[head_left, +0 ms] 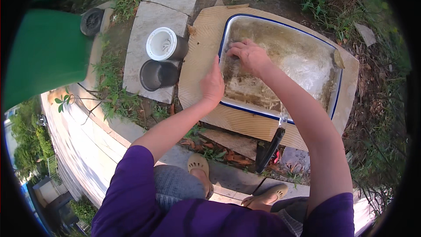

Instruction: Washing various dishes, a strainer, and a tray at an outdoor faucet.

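A: Where does the tray lie relative to the hands?

B: The white enamel tray (335, 101), edged in blue, sits on a tan ridged board (199, 57) on the ground, ahead of the person and a little to the right. Both hands are at its left end.

A: What is the left hand doing?

B: The left hand (212, 85) is clasped over the tray's left rim, about midway along that short side, with the thumb pointing up along the edge. It grips the rim itself.

A: And the right hand?

B: The right hand (249, 55) is inside the tray, near the far left corner. It lies palm down with the fingers curled, pressing on the stained bottom. Whether something is held under the palm, I cannot tell.

A: What does the inside of the tray look like?

B: Brownish and greenish grime covers much of the bottom. Toward the right it looks wet and glittering. A black hose (271, 147) rises from the ground just beside the near rim, and a thin stream of water leaves its end toward the tray.

A: What else is around?

B: Left of the board, on a grey paving slab (144, 30), lie two cylinders on their sides: a white pot (164, 44) and just below it a dark pot (157, 74), touching or nearly so. The person's feet in tan clogs (198, 164) stand near the hose. A large green bin (44, 52) fills the upper left.
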The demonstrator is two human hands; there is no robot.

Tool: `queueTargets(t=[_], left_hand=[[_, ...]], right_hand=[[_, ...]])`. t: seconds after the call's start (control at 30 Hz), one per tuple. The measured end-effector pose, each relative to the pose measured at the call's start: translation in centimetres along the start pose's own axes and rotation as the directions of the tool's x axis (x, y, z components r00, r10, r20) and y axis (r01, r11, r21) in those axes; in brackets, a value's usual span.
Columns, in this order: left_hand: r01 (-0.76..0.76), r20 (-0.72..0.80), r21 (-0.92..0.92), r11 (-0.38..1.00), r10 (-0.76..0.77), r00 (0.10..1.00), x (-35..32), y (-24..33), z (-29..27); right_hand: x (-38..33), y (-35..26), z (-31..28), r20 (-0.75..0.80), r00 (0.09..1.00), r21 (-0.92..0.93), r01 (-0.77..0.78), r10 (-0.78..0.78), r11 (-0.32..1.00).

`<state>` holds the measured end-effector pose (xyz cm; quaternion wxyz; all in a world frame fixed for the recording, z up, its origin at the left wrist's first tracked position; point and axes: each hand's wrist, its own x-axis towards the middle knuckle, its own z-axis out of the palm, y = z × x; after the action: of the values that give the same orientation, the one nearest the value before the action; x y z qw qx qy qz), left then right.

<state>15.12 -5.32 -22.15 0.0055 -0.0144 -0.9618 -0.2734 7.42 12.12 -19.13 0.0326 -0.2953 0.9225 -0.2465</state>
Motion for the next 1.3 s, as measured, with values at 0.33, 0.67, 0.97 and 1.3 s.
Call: queueTargets(t=[0.33,0.67,0.97,1.3], left_hand=[[-0.031,-0.006,0.046,0.998,0.032,0.999,0.1,0.4,-0.6],[-0.017,0.008,0.03,0.999,0.017,1.0,0.3,0.2,-0.3],[0.012,0.092,0.108,0.994,-0.022,0.996,0.2,0.7,-0.5],[-0.075,0.004,0.111,0.991,0.075,0.997,0.1,-0.3,-0.2]], right_hand=[[-9.1,3.8,-4.8,-0.065,0.911,-0.105,-0.413,0.408,0.905],[-0.1,-0.9,0.3,0.01,0.962,-0.049,-0.272,0.273,0.961],[-1.1,4.4,-2.0,-0.138,0.91,-0.193,-0.411,0.39,0.891],[-13.0,11.4,-6.9,-0.34,0.809,-0.346,-0.581,0.479,0.736]])
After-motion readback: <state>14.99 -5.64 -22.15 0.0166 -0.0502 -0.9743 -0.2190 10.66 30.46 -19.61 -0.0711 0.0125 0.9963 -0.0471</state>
